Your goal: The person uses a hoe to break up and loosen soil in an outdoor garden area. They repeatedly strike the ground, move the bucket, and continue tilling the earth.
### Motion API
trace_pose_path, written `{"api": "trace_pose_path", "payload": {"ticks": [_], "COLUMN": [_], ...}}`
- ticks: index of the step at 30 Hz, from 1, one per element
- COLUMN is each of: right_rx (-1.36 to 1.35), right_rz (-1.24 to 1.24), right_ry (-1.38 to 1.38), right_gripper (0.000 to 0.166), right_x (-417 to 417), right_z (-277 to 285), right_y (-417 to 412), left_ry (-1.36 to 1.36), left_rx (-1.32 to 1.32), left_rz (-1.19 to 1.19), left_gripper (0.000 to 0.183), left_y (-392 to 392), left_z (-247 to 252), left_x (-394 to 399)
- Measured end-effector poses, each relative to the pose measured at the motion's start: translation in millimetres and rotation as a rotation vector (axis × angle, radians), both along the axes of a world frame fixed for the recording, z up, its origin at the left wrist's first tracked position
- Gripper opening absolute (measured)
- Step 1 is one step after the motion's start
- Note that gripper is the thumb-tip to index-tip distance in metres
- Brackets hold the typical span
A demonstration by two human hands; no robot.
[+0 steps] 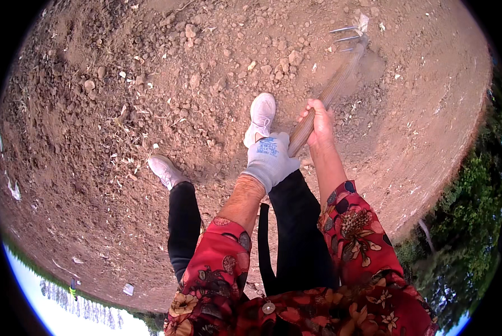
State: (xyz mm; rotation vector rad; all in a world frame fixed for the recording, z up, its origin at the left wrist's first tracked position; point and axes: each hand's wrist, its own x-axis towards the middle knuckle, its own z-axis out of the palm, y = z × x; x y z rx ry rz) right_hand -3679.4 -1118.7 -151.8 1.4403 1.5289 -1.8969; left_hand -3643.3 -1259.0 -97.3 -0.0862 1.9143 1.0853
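Note:
A pronged hoe with a thick wooden handle (335, 87) slants away from me to the upper right. My left hand (272, 158), in a pale knit glove with blue print, is closed around the handle's near end. Farther up, my bare right hand (319, 122) wraps the same handle. At the far end, slim metal tines (347, 39) point left, low over the soil. A pale scrap (363, 24), perhaps plastic or dry leaf, is caught at the tool head. How deep the tines sit is unclear.
Loose brown soil (217, 122) with clods and dry leaf bits spreads all around. My pale shoes (262, 111) stand apart on it, one close beside the handle. Green trees (457, 214) line the right edge. A person (73, 290) in bright yellow-green is far off at lower left.

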Motion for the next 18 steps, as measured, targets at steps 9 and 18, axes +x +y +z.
{"api": "trace_pose_path", "payload": {"ticks": [9,18], "right_rx": [-0.349,-0.479], "right_rz": [-0.099,-0.135], "right_ry": [-0.256,-0.346], "right_gripper": [0.035,0.036], "right_x": [87,63], "right_z": [11,23], "right_y": [-46,-40], "left_ry": [-0.435,0.148], "left_rx": [0.164,-0.523], "left_rz": [0.787,-0.330], "left_gripper": [0.019,0.059], "left_y": [-52,8], "left_z": [-98,-244], "left_x": [87,-88]}}
